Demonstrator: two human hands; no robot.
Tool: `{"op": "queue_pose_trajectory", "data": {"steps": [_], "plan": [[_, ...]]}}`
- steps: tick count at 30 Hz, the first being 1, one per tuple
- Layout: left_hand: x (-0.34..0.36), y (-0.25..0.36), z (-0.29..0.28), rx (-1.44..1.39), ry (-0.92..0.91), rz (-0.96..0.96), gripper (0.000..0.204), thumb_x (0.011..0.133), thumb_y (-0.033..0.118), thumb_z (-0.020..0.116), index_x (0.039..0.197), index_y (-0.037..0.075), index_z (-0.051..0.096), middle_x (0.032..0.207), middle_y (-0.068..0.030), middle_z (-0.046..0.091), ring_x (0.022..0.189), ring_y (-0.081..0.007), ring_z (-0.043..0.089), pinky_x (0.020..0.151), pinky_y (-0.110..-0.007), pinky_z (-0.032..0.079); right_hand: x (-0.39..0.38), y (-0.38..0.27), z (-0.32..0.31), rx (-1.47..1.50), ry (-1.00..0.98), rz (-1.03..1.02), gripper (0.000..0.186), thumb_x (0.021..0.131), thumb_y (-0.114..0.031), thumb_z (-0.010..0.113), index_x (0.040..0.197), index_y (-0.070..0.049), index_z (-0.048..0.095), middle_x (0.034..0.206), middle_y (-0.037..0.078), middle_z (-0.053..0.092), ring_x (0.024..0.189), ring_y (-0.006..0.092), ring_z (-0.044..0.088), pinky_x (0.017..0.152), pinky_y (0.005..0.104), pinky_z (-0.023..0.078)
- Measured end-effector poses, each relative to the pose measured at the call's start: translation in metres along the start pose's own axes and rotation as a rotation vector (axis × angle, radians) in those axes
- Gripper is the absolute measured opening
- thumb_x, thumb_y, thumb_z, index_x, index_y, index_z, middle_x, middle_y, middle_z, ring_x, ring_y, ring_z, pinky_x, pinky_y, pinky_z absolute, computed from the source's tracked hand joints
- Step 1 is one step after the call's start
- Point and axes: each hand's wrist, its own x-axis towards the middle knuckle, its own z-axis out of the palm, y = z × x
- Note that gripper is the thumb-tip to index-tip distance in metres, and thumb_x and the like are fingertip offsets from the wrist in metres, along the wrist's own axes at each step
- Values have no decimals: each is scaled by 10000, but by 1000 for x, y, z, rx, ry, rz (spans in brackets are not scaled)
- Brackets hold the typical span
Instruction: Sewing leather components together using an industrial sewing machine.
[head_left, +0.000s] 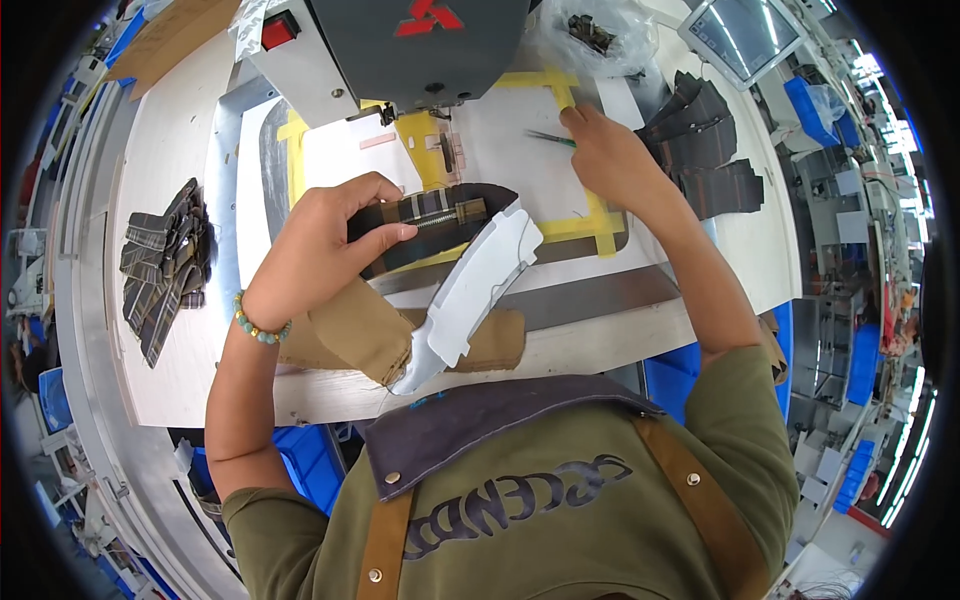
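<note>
My left hand (pixel 335 225), with a beaded bracelet on its wrist, pinches a dark plaid fabric strip (pixel 440 207) between thumb and fingers. A short metal zipper shows in the strip. From the strip, a stiff white piece (pixel 470 285) slants down toward me over tan fabric (pixel 365 320). My right hand (pixel 615 155) lies low over the plate's right side, fingers curled over the end of a thin pointed metal tool (pixel 550 137) with a bit of green on it. The tool's tip points left; its exact kind is unclear.
The dark sewing machine head (pixel 420 50) overhangs the yellow-taped plate (pixel 520 190). Plaid pieces lie at the left (pixel 165 265) and right (pixel 705 145). A clear plastic bag (pixel 600 40) and a screen (pixel 745 38) stand behind. Blue bins (pixel 305 460) sit below the table.
</note>
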Motion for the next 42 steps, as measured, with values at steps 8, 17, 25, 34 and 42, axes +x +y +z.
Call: {"op": "queue_pose_trajectory", "data": {"steps": [8,17,25,34,42], "plan": [[0,4,-4,-115,-21,-82,172,998,69,776,1132,-19,713,863,-23,724,679,-60,624,635,-256,511,30,-53,-24,697,-116,-307,289,1050,-187,587,1271,-23,677,1065,109,642,947,255,612,903,407,518],[-5,-1,-12,-51,-48,-48,174,1020,63,750,1166,-11,692,868,-19,708,675,-65,639,634,-255,512,51,-52,-7,470,-373,-375,444,1129,-465,580,1341,-107,734,1186,122,793,1031,316,728,938,417,551],[1,1,4,-142,-119,-23,224,1017,72,764,1202,-21,676,870,-23,693,685,-66,636,654,-261,512,45,-38,2,303,-96,-582,384,1051,-452,674,1268,-156,785,1144,80,798,1043,328,742,901,459,575],[3,7,16,-69,-136,99,235,1010,68,771,1204,-36,688,977,-21,694,726,-68,622,683,-263,524,43,-50,6,144,9,-688,282,1029,-389,693,1156,-143,747,981,52,753,952,313,750,817,455,593],[4,16,26,-262,-173,-15,248,1004,76,774,1212,-28,689,934,-100,722,699,-144,677,693,-290,531,38,-33,3,-62,4,-621,225,1007,-336,717,1048,-118,755,950,40,743,901,306,756,809,457,607]]}}
